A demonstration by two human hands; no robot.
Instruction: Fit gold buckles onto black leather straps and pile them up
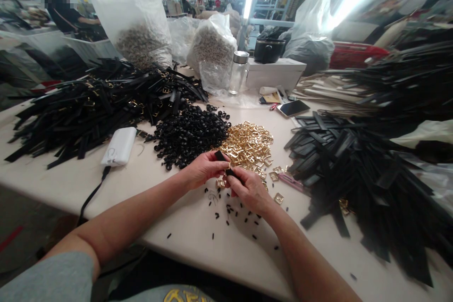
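Both hands meet over the middle of the table, gripping one short black strap (220, 156). My left hand (205, 168) pinches it near its upper end, where a bit of gold buckle shows at the fingertips. My right hand (249, 188) is closed on the strap's lower part, most of which its fingers hide. Just beyond them lie a heap of gold buckles (249, 144) and a heap of small black loops (191, 132). A few loose buckles (279, 198) and small black scraps (228, 212) are scattered around my hands.
Buckled black straps (88, 108) are piled at left, plain black straps (354, 165) at right. A white power bank (119, 146) with a cable, a phone (293, 108), a pink cutter (293, 182) and a glass bottle (239, 73) stand or lie about. A person (67, 9) is at back left.
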